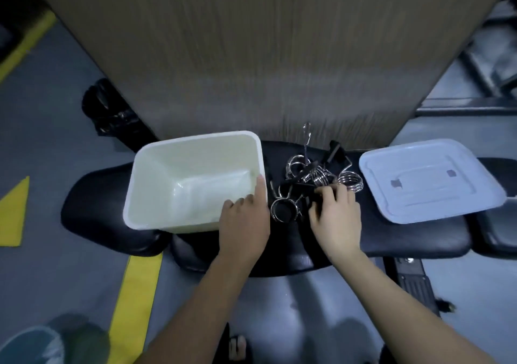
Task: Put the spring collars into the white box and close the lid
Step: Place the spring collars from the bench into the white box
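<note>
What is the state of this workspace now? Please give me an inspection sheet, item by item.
Surface: black padded bench, carrying everything.
Job's things: white box open and empty; lid lies flat, apart, at the right; spring collars piled between them.
Clutter: nothing seen on the bench.
Grippers: left hand grips the box's near right corner; right hand has fingers on the pile, grasp unclear.
Cables: nothing seen.
Surroundings: wooden panel behind; grey floor with yellow markings.

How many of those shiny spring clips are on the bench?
About 4, all piled between the white box and the lid: one nearest, one at the back, one in the middle, one rightmost. They overlap, so more may be hidden.
</note>
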### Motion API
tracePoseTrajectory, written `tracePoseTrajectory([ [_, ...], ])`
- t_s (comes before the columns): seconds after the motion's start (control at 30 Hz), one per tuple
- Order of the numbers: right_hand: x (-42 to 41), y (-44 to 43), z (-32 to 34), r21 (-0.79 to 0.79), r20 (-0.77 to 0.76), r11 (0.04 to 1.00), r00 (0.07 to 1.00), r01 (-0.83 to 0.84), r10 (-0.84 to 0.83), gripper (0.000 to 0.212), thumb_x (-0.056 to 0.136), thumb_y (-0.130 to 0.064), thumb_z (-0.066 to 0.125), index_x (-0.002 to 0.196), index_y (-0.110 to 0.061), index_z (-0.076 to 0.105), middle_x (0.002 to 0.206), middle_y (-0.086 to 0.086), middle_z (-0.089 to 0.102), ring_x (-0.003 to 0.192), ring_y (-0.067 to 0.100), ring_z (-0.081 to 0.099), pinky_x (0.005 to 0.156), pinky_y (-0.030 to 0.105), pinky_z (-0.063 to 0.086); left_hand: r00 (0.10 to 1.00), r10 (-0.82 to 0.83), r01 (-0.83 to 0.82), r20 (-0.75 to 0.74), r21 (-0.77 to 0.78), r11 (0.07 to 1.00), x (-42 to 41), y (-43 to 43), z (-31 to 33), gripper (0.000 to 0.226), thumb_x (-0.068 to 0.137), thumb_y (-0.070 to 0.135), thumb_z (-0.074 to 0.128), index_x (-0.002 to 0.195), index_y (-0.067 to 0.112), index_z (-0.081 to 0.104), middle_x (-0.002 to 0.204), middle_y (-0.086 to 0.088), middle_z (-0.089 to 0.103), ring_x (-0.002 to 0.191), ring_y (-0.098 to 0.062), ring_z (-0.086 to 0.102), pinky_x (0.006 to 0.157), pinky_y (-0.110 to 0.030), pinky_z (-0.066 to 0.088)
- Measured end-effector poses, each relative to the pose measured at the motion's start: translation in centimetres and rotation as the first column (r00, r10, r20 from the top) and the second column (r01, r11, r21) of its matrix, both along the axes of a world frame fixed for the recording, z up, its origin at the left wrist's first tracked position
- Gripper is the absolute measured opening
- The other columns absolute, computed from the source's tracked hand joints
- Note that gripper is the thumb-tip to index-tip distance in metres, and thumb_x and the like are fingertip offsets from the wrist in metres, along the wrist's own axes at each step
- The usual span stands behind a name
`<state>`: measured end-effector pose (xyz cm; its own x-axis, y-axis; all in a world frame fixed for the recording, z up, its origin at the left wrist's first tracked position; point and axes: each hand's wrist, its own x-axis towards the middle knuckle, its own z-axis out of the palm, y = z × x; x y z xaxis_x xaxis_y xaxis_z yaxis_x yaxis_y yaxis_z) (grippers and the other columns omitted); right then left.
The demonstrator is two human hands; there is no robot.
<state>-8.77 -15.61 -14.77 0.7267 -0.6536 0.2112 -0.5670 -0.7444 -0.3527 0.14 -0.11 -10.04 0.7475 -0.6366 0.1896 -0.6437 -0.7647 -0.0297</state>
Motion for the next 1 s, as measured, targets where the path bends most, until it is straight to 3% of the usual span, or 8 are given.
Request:
tracePoseTrajectory([
  [0.1,-1.3,0.8,1.0,0.024,0.047,0.999,0.998,-0.032,0.031,0.023,0.080,-0.014,0.069,0.103,-0.010,0.067,0.106,0.013,0.061,0.094,0.038,0.055,0.074,0.045,0.050,1.000,-0.010,0.010,0.000,0.047,0.999,-0.6,0.9,1.2,0.059,0.082,0.021,0.064,0.138,0.010,0.050,0.061,-0.002,0.062,0.054,-0.027,0.060,0.059,-0.035,0.041],
  [0.2,-4.0,2.5,2.7,0.043,0.045,0.999,0.999,-0.007,0.005,0.022,0.083,-0.016,0.066,0.104,-0.009,0.066,0.106,0.014,0.061,0.096,0.038,0.056,0.077,0.045,0.051,0.994,-0.068,0.065,-0.089,-0.041,0.997,-2.3,3.2,1.8,0.060,0.098,0.039,0.045,0.151,0.016,0.028,0.092,-0.004,0.068,0.082,-0.029,0.063,0.075,-0.040,0.040],
  [0.27,-6.1,4.0,4.2,0.105,-0.012,0.994,1.000,0.002,-0.001,0.023,0.086,-0.020,0.061,0.107,-0.010,0.065,0.109,0.013,0.061,0.102,0.037,0.056,0.081,0.044,0.050,0.993,-0.085,0.079,-0.081,-0.075,0.994,-3.9,5.2,2.9,0.072,0.094,0.048,0.050,0.154,0.019,0.021,0.113,-0.004,0.064,0.103,-0.027,0.059,0.088,-0.044,0.040],
  [0.37,-9.1,5.8,6.9,0.253,-0.159,0.967,0.987,0.033,0.008,0.029,0.090,-0.027,0.054,0.114,-0.015,0.062,0.118,0.010,0.062,0.111,0.032,0.058,0.087,0.041,0.049,0.993,-0.090,0.076,-0.078,-0.164,0.984,-6.6,8.4,4.8,0.074,0.091,0.041,0.053,0.154,0.017,0.022,0.130,-0.005,0.057,0.119,-0.025,0.053,0.098,-0.048,0.038],
  [0.67,-12.1,8.8,8.7,0.245,-0.123,0.969,0.991,-0.014,0.045,0.026,0.090,-0.027,0.051,0.110,-0.015,0.062,0.113,0.007,0.062,0.105,0.030,0.061,0.079,0.038,0.049,0.986,-0.077,0.042,-0.146,-0.234,0.971,-9.9,14.2,5.8,0.065,0.092,0.030,0.051,0.152,0.019,0.028,0.135,-0.001,0.054,0.119,-0.025,0.052,0.093,-0.045,0.041],
  [0.9,-6.5,7.3,5.2,0.053,-0.141,0.971,0.961,-0.233,0.238,0.025,0.095,-0.026,0.054,0.114,-0.013,0.061,0.117,0.004,0.057,0.112,0.028,0.054,0.077,0.040,0.050,0.987,-0.091,0.050,-0.130,-0.290,0.956,-6.1,12.4,4.7,0.058,0.095,0.027,0.051,0.150,0.022,0.033,0.138,0.000,0.051,0.126,-0.023,0.047,0.098,-0.044,0.035],
  [1.0,-3.3,5.9,2.2,0.027,-0.256,0.927,0.894,-0.374,0.368,0.032,0.095,-0.018,0.052,0.127,-0.016,0.058,0.129,0.000,0.056,0.116,0.027,0.054,0.081,0.041,0.054,0.989,-0.105,0.075,-0.105,-0.264,0.962,-3.2,11.2,2.5,0.052,0.096,0.032,0.052,0.145,0.021,0.042,0.132,0.000,0.057,0.124,-0.021,0.050,0.105,-0.047,0.032],
])
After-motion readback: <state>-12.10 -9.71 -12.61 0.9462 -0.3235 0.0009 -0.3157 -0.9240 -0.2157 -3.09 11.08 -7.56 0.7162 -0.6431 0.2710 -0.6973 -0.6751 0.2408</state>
